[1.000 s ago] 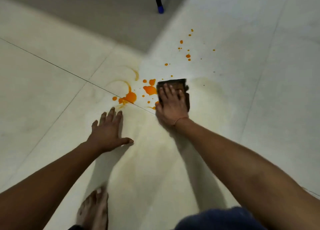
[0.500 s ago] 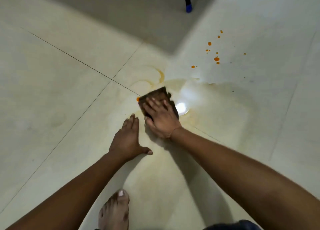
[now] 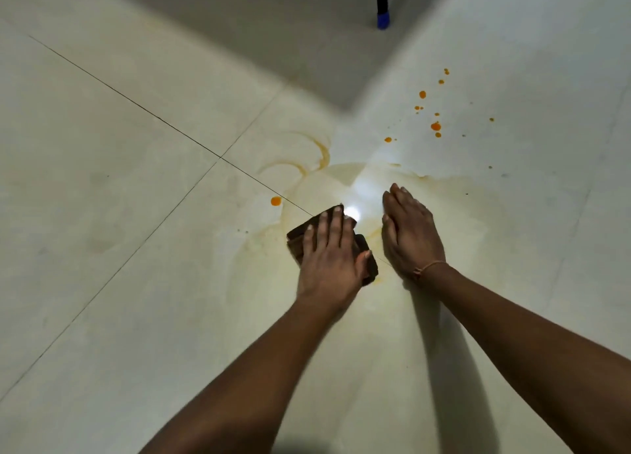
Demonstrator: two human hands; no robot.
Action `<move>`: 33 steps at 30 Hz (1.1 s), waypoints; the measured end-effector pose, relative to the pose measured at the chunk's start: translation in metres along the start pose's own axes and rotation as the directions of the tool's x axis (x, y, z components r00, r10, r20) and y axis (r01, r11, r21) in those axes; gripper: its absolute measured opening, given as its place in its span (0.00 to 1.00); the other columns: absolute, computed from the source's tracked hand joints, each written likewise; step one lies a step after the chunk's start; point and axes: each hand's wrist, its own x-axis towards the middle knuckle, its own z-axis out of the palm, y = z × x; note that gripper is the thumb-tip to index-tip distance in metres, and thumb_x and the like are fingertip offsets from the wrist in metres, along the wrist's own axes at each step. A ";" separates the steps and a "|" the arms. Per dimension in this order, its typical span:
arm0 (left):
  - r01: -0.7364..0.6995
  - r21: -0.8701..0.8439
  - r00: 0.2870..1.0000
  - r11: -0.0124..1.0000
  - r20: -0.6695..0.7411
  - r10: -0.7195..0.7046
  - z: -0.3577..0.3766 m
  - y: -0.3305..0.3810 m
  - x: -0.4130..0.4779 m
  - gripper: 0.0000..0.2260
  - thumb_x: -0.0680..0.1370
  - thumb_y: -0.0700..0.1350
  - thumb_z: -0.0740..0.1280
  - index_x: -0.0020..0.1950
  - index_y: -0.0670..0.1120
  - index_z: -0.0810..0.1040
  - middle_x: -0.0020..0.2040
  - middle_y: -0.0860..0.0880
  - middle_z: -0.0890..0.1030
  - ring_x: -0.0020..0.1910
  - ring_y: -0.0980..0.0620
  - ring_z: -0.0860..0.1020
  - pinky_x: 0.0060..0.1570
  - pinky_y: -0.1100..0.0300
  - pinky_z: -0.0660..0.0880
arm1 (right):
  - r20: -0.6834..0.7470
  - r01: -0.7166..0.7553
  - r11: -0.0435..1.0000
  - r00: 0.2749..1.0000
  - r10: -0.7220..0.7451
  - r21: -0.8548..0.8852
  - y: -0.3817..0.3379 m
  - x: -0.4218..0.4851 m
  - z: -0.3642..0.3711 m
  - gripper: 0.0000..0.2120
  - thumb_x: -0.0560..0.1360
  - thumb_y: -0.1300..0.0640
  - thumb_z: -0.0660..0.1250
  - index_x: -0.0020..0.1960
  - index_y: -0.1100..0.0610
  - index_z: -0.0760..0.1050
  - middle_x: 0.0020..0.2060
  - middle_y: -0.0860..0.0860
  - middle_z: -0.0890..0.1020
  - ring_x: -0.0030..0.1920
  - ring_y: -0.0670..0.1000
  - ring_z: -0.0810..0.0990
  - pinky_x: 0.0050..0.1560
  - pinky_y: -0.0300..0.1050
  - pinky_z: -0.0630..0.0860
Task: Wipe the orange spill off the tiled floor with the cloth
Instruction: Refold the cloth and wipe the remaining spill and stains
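Note:
A folded dark brown cloth (image 3: 297,240) lies on the pale tiled floor (image 3: 136,248) in the middle of the view. My left hand (image 3: 327,259) presses flat on top of it, thumb hooked at its right edge. My right hand (image 3: 409,231), with a thin band on its wrist, rests open on the wet floor just right of the cloth and apart from it. One orange drop (image 3: 276,201) sits to the cloth's left. Several small orange droplets (image 3: 435,126) dot the floor farther back on the right. A yellowish smeared film (image 3: 321,153) rings the wiped patch.
A black pole with a blue tip (image 3: 382,18) stands on the floor at the far top right. A darker shaded band (image 3: 273,27) crosses the top. Thin tile joints (image 3: 218,156) cross left of the cloth. A lamp glare (image 3: 351,211) shines on the wet tile.
The cloth has passed from my right hand to my left hand. The large orange blobs are wiped into a pale smear. My right hand now lies flat on the floor.

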 end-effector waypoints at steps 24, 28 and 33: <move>-0.236 0.079 0.972 0.968 0.024 0.235 0.003 0.008 0.009 0.29 0.81 0.56 0.50 0.79 0.43 0.54 0.80 0.44 0.51 0.78 0.45 0.48 0.75 0.46 0.49 | -0.152 -0.046 0.961 0.984 0.090 0.271 0.008 0.001 0.004 0.24 0.75 0.66 0.55 0.69 0.59 0.73 0.70 0.54 0.73 0.71 0.53 0.68 0.71 0.46 0.63; -0.234 0.082 0.971 0.969 -0.037 0.237 -0.002 -0.072 -0.035 0.29 0.79 0.56 0.55 0.76 0.43 0.62 0.78 0.43 0.60 0.76 0.42 0.59 0.73 0.46 0.54 | -0.132 -0.052 0.969 0.988 0.086 0.240 0.005 0.000 0.007 0.24 0.75 0.64 0.55 0.70 0.59 0.72 0.70 0.55 0.72 0.71 0.53 0.67 0.71 0.45 0.60; 0.142 0.062 0.984 0.988 -0.113 -0.134 -0.017 -0.073 0.036 0.29 0.79 0.56 0.51 0.77 0.42 0.59 0.79 0.43 0.55 0.77 0.42 0.54 0.75 0.45 0.51 | -0.126 -0.001 0.985 0.992 0.023 0.170 0.004 0.004 0.010 0.24 0.74 0.64 0.57 0.70 0.61 0.71 0.70 0.58 0.72 0.71 0.57 0.69 0.72 0.49 0.62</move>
